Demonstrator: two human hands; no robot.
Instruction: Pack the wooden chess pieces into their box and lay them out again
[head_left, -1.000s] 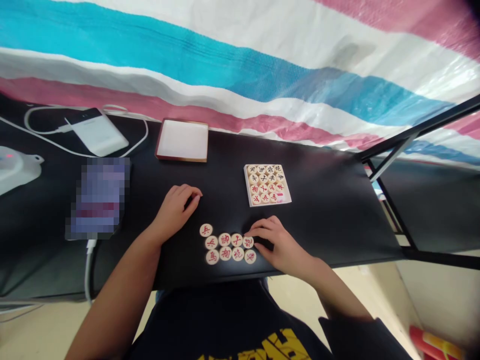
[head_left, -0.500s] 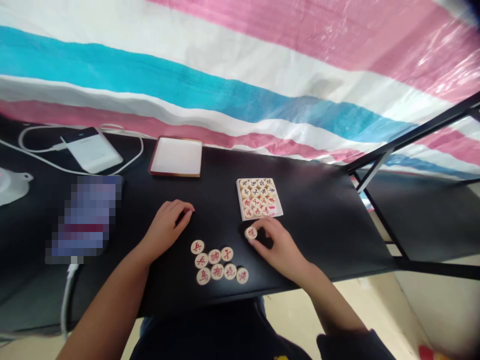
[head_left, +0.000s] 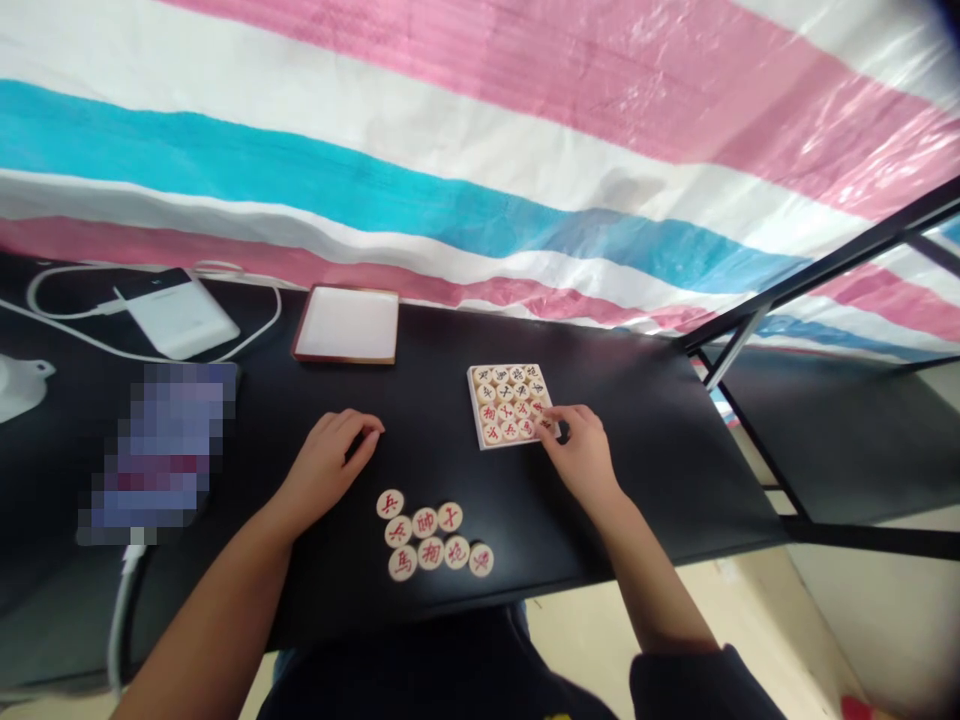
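A small white box (head_left: 475,412) holds rows of round wooden Chinese chess pieces, dark-lettered at the back and red-lettered in front. At its front right corner my right hand (head_left: 579,446) pinches a Chinese chess piece (head_left: 545,427), partly hidden by the fingers. Several loose red-lettered Chinese chess pieces (head_left: 430,553) lie face up near the table's front edge, in two short rows with one piece above them. To their upper left, my left hand (head_left: 330,458) rests on the black table, its fingers curled and thumb tip against them, with nothing visible in it.
Behind my left hand lies a shallow box lid (head_left: 346,324). A phone (head_left: 161,450) with a cable, a white power bank (head_left: 182,315) and a pale object (head_left: 21,388) are on the left. A black metal frame (head_left: 739,345) rises at the right; striped sheeting (head_left: 420,200) hangs behind.
My right hand has carried the Chinese chess piece from in front of the white box up to its front right corner. My left hand stays in place; the view has shifted slightly.
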